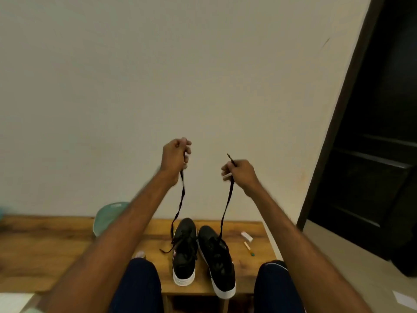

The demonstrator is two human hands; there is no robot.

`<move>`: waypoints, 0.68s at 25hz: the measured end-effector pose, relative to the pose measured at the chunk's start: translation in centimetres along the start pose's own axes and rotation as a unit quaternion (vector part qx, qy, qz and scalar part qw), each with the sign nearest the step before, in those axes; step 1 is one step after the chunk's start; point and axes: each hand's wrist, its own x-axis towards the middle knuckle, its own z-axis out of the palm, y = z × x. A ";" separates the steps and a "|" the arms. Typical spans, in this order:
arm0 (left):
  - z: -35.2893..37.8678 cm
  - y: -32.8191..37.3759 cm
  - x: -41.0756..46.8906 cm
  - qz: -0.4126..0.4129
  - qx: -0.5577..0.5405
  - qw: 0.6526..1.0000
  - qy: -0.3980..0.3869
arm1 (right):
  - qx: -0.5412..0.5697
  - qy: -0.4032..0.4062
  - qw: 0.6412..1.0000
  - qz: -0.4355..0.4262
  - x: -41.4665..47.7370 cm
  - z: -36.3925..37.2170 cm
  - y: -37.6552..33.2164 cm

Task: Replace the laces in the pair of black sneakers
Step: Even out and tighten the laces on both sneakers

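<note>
Two black sneakers with white soles stand side by side on a low wooden table, the left sneaker and the right sneaker. My left hand is raised high and grips one end of a black lace. My right hand pinches the other end of the lace, whose tip sticks up above my fingers. Both strands hang down to the sneakers; the right strand enters the right sneaker. A loose lace end lies left of the left sneaker.
A green plate leans at the wall behind my left arm. A small white box and a stick with a green tip lie right of the sneakers. A dark door stands at right. My knees flank the table's front edge.
</note>
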 end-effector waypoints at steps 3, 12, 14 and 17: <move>-0.4 -11.7 -1.4 -0.033 0.189 0.980 -0.047 | -0.051 -0.038 0.996 0.069 0.3 2.8 9.5; 2.2 -31.6 -5.3 -0.061 0.638 0.716 -0.279 | -0.322 -0.213 0.921 0.053 0.9 10.3 25.6; 3.0 -33.5 -4.4 -0.055 0.671 0.681 -0.287 | -0.403 -0.257 0.878 0.018 2.5 11.5 27.0; 4.1 -35.4 -3.7 -0.042 0.688 0.664 -0.290 | -0.408 -0.275 0.870 0.027 3.2 12.2 29.0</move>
